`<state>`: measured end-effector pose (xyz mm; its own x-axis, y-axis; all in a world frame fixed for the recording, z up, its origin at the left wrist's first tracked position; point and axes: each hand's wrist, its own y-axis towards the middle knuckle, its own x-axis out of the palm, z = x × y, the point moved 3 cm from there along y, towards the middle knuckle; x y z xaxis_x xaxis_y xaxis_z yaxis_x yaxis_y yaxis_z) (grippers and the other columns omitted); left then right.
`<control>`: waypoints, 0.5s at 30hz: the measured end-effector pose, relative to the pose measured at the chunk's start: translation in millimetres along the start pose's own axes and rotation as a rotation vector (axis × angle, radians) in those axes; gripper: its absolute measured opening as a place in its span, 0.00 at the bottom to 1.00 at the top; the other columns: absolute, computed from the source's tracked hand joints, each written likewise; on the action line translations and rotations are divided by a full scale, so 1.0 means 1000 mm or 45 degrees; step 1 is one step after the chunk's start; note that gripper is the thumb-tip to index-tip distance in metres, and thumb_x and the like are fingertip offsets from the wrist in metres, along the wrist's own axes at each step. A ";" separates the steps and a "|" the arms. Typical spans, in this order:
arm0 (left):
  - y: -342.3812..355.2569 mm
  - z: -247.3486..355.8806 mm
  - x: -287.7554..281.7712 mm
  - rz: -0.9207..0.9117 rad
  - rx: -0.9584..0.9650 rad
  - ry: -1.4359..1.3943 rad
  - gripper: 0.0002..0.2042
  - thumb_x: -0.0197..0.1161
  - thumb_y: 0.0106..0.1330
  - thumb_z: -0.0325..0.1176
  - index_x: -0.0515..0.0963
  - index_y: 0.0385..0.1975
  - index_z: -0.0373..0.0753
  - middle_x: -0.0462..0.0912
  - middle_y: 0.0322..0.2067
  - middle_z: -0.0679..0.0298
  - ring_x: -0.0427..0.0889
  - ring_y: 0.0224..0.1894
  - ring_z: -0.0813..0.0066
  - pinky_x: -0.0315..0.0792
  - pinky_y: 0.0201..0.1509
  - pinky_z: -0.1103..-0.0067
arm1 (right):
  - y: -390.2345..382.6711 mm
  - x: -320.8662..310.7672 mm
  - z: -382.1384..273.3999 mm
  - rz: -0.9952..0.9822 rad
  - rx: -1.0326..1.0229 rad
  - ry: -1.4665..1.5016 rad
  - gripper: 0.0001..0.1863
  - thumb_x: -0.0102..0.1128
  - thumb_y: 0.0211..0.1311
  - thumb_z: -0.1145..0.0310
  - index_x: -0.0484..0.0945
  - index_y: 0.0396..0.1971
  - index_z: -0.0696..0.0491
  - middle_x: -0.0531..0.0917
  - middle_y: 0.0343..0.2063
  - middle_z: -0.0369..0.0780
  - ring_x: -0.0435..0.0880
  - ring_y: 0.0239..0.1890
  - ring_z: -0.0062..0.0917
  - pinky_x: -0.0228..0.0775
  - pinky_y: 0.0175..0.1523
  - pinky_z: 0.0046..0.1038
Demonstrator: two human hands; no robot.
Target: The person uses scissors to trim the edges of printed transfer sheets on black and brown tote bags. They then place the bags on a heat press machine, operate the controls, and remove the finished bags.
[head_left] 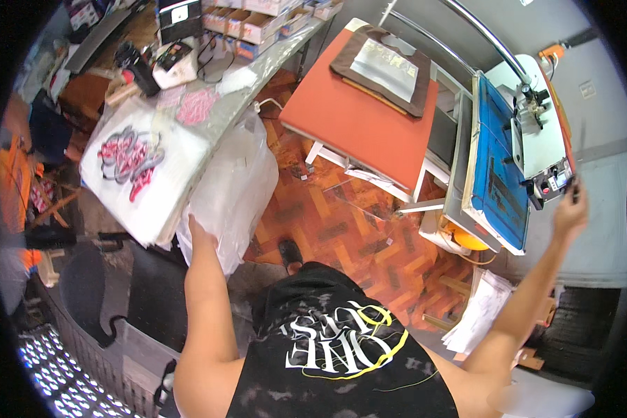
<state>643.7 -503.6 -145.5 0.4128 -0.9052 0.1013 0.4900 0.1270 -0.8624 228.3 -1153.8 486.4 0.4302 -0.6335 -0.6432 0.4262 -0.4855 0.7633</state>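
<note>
Beside the blue plate (494, 129), seemingly grasping a handle (574, 187) with the right hand (570, 212), impossible to say with the left hand (200, 235), with sheet (386, 68) laid on cloth (345, 61), not yet covered.

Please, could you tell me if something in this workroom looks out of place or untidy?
One thing: the loose white paper sheets toward the lower right of the picture. They look untidy because their edges are fanned unevenly instead of squared. I can see no obvious spill or damage.
</note>
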 end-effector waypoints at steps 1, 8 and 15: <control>0.007 0.000 -0.013 0.016 0.015 0.021 0.40 0.44 0.69 0.65 0.59 0.74 0.44 0.58 0.74 0.55 0.55 0.76 0.54 0.43 0.77 0.58 | 0.043 0.007 0.044 0.002 0.054 -0.310 0.18 0.56 0.71 0.60 0.80 0.57 0.46 0.86 0.49 0.45 0.86 0.49 0.37 0.76 0.52 0.34; -0.013 0.083 -0.054 0.502 0.467 1.456 0.35 0.53 0.69 0.56 0.74 0.58 0.24 0.75 0.60 0.39 0.73 0.65 0.45 0.66 0.68 0.62 | 0.119 0.101 0.111 -0.311 0.456 -0.335 0.20 0.57 0.68 0.58 0.78 0.58 0.44 0.85 0.51 0.44 0.84 0.53 0.39 0.73 0.57 0.36; -0.111 0.091 0.024 0.548 0.926 1.862 0.18 0.59 0.61 0.42 0.84 0.38 0.32 0.85 0.43 0.43 0.85 0.46 0.47 0.76 0.52 0.59 | 0.054 0.099 -0.061 -0.323 -0.028 0.347 0.26 0.65 0.63 0.66 0.74 0.62 0.50 0.86 0.39 0.46 0.85 0.42 0.34 0.74 0.50 0.33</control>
<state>669.2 -502.8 -2.3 -0.2007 -0.2944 -0.9344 0.9382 0.2166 -0.2697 342.1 -1205.5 460.1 0.5038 -0.3094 -0.8065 0.5624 -0.5913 0.5781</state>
